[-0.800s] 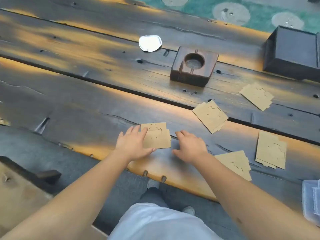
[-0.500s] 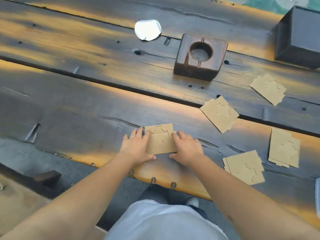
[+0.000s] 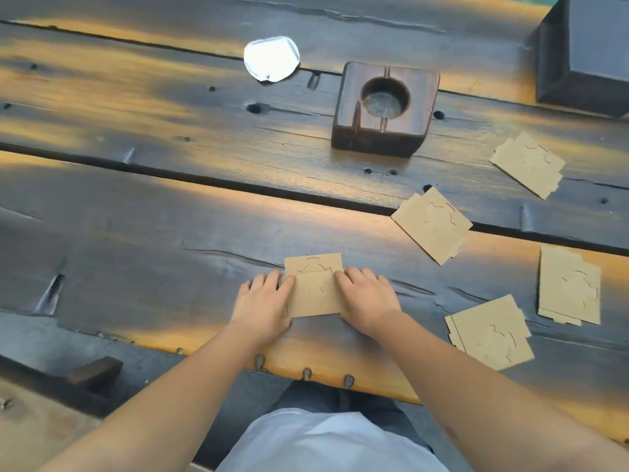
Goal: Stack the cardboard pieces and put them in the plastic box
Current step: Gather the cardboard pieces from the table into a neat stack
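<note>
Two brown cardboard pieces [image 3: 315, 294] lie overlapped on the wooden table near its front edge, the nearer one covering most of the farther one. My left hand [image 3: 263, 304] presses on their left edge and my right hand [image 3: 366, 301] on their right edge, fingers flat. Several more small stacks of cardboard lie to the right: one [image 3: 432, 224] beyond my right hand, one [image 3: 526, 163] farther back, one [image 3: 568, 284] at the right, one [image 3: 490, 332] nearest the edge. The plastic box is out of view.
A dark wooden block with a round hollow [image 3: 386, 109] stands behind the pieces. A shiny foil lid [image 3: 271, 58] lies at the back left. A dark box [image 3: 585, 52] fills the back right corner. The table's front edge [image 3: 306, 367] runs just below my wrists.
My right hand has slid left from beside the pieces onto their right edge. Both hands now flank the two overlapped pieces. The view has shifted closer, and the plastic box has left the frame.
</note>
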The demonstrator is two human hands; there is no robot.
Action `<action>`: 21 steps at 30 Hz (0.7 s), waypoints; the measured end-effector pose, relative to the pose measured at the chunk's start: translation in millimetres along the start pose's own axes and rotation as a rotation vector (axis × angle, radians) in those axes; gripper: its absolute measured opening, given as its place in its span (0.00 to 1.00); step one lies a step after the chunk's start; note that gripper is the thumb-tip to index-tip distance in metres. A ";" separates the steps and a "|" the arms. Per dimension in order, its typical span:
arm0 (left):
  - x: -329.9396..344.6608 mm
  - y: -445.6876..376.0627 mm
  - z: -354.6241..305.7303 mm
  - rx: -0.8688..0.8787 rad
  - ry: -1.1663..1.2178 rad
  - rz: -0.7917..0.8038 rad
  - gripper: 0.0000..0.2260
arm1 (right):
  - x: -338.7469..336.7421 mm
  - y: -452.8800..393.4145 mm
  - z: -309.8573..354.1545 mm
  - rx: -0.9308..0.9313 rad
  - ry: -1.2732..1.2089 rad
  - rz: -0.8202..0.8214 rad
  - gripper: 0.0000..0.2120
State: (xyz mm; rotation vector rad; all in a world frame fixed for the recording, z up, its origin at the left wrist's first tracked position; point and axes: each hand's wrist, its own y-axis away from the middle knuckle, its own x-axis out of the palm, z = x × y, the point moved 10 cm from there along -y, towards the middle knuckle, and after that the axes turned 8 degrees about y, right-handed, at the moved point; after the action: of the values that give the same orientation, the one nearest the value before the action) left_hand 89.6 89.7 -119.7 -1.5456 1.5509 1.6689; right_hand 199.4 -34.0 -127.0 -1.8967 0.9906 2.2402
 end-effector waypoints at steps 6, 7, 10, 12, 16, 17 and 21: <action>-0.9 -8.5 -22.4 0.070 -0.028 0.003 0.37 | 11.5 20.2 -23.4 0.034 -0.032 0.034 0.26; 0.2 -9.6 -29.0 0.089 -0.031 0.008 0.37 | 13.9 24.5 -27.8 0.029 -0.035 0.042 0.27; 4.7 -13.1 -54.8 0.152 -0.043 0.019 0.37 | 18.7 41.6 -44.1 0.030 -0.037 0.039 0.28; 7.7 -15.0 -75.7 0.195 -0.059 0.021 0.37 | 20.4 56.1 -58.4 0.055 -0.051 0.027 0.28; 17.1 -13.9 -106.6 0.236 -0.070 0.032 0.36 | 27.3 80.4 -79.5 0.085 -0.073 0.039 0.29; 19.1 -13.2 -111.6 0.232 -0.071 0.035 0.36 | 29.1 85.0 -82.9 0.089 -0.074 0.040 0.29; 24.3 -11.7 -119.0 0.189 -0.069 0.050 0.35 | 33.5 93.8 -85.5 0.084 -0.039 0.019 0.27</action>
State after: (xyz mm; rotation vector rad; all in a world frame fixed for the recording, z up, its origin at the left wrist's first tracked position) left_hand 144.2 -19.3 -120.1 -1.3497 1.6706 1.5356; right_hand 225.8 -162.3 -120.2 -1.8104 1.0836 2.1996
